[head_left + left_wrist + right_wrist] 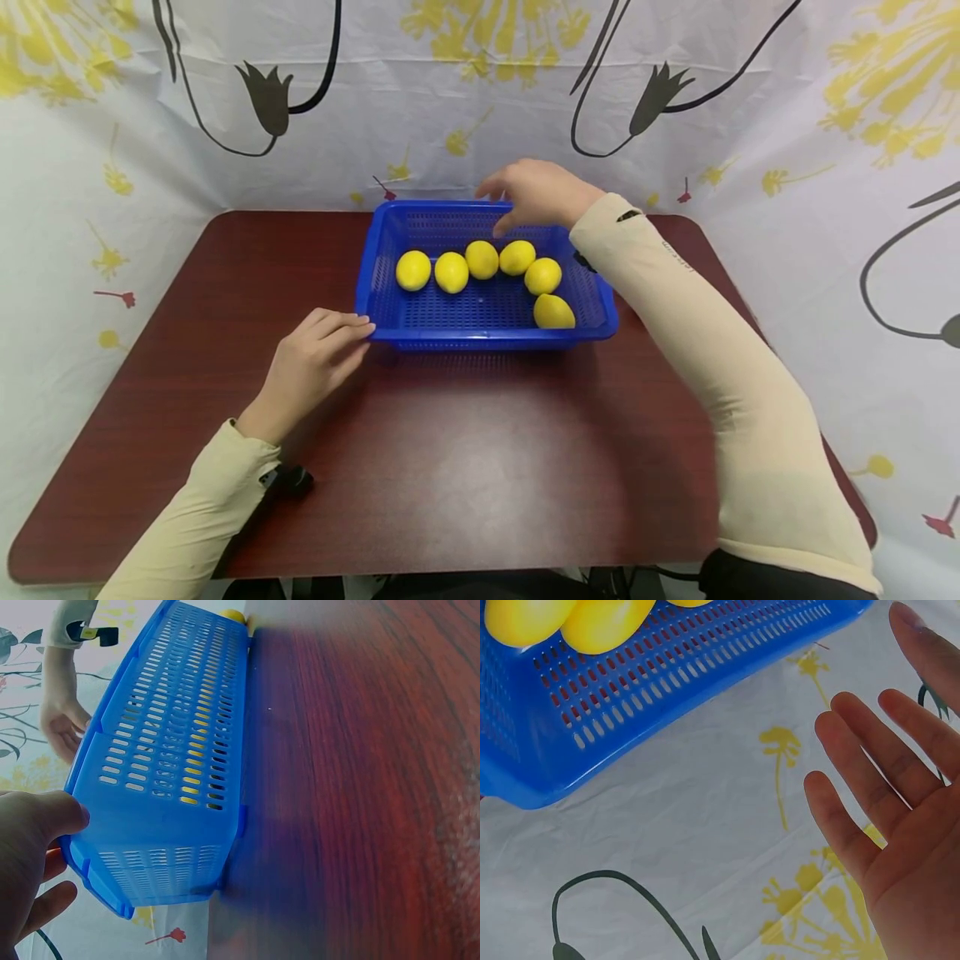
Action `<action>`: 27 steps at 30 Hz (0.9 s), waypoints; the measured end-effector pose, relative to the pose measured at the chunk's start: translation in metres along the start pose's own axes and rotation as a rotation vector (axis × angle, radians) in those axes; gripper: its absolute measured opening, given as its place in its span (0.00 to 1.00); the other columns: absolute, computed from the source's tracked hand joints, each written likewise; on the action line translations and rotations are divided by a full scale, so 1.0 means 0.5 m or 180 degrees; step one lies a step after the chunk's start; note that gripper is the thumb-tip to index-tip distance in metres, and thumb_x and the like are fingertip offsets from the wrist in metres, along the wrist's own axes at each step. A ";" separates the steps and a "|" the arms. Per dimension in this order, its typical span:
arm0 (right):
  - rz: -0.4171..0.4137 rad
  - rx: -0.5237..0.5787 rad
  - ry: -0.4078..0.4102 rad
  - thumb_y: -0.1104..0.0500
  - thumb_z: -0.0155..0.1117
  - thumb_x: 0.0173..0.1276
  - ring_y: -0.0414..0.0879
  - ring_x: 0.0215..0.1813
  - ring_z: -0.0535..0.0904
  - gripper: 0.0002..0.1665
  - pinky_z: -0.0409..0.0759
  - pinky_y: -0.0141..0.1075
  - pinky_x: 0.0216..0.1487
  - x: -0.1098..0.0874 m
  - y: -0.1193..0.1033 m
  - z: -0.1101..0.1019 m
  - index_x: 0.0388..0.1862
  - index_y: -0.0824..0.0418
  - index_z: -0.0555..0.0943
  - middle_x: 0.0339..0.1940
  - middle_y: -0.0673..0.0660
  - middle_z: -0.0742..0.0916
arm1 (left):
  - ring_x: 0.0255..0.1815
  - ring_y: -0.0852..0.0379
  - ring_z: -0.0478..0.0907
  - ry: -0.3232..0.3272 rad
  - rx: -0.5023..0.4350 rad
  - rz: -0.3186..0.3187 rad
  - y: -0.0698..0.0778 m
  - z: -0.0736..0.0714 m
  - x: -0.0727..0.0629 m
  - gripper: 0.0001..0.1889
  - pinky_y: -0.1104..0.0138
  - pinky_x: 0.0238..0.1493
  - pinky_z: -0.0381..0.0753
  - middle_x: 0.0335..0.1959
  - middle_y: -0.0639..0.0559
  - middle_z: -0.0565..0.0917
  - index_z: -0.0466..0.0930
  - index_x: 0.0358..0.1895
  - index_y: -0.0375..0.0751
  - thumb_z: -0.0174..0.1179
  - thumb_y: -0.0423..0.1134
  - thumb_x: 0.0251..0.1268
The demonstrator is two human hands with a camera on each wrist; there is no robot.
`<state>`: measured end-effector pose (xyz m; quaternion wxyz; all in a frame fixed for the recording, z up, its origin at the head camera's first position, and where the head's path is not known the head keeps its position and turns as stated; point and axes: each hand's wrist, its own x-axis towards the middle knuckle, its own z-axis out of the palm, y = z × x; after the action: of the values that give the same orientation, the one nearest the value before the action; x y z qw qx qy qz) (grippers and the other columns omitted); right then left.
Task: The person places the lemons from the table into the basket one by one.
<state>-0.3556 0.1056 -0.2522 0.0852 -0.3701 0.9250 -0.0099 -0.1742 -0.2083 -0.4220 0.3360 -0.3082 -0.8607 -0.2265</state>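
Several yellow lemons (482, 260) lie in a bent row inside a blue perforated plastic basket (480, 335) on the table. At the basket's near left corner, my left hand (318, 354) pinches the rim; the left wrist view shows its thumb (71, 814) against the outer wall and other fingers past the rim. Above the far rim hovers my right hand (543, 193), holding nothing. Its fingers (862, 761) appear spread and nearly straight in the right wrist view, apart from the basket (615, 742).
The dark red-brown table (465, 467) extends around the basket. A white patterned cloth (495, 108) hangs close behind it and along both sides. In the left wrist view, a partly hidden yellow object (234, 615) shows beyond the basket's far end.
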 end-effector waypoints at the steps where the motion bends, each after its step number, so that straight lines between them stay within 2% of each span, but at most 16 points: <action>1: -0.0016 0.0005 0.0026 0.50 0.73 0.62 0.54 0.62 0.78 0.35 0.76 0.51 0.63 -0.003 0.001 -0.001 0.68 0.53 0.75 0.61 0.59 0.84 | 0.47 0.49 0.81 -0.0008 -0.0009 -0.0009 0.000 0.000 0.000 0.15 0.59 0.48 0.83 0.45 0.47 0.88 0.88 0.46 0.40 0.71 0.30 0.52; 8: 0.0015 0.0019 0.0159 0.50 0.73 0.62 0.56 0.61 0.78 0.35 0.77 0.51 0.61 -0.034 0.022 0.002 0.68 0.53 0.75 0.64 0.57 0.83 | 0.46 0.48 0.81 0.0022 -0.0070 -0.0033 0.002 0.001 0.001 0.16 0.57 0.48 0.83 0.45 0.46 0.88 0.88 0.46 0.39 0.72 0.29 0.50; 15: 0.0154 0.0044 0.0297 0.50 0.72 0.63 0.56 0.60 0.78 0.35 0.76 0.53 0.62 -0.079 0.050 0.005 0.68 0.53 0.75 0.63 0.59 0.82 | 0.47 0.49 0.80 -0.0054 -0.0014 -0.0048 0.002 -0.001 0.002 0.15 0.59 0.50 0.82 0.46 0.46 0.88 0.88 0.47 0.40 0.71 0.31 0.52; 23: 0.0143 -0.0013 0.0484 0.50 0.72 0.63 0.57 0.59 0.80 0.35 0.76 0.54 0.60 -0.132 0.086 0.013 0.67 0.56 0.75 0.61 0.60 0.83 | 0.46 0.48 0.80 -0.0024 -0.0032 -0.0034 0.000 0.003 0.000 0.16 0.58 0.48 0.83 0.45 0.46 0.88 0.88 0.46 0.39 0.72 0.30 0.51; 27: 0.0225 -0.0005 0.0569 0.50 0.72 0.63 0.57 0.59 0.80 0.34 0.76 0.54 0.61 -0.160 0.100 0.013 0.67 0.56 0.75 0.62 0.61 0.83 | 0.46 0.48 0.81 -0.0028 -0.0023 -0.0046 -0.003 0.004 -0.001 0.16 0.57 0.49 0.83 0.46 0.46 0.88 0.88 0.47 0.39 0.72 0.30 0.52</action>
<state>-0.3317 0.1969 -0.2508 0.0024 -0.3349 0.9414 -0.0392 -0.1756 -0.2085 -0.4239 0.3294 -0.3041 -0.8636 -0.2307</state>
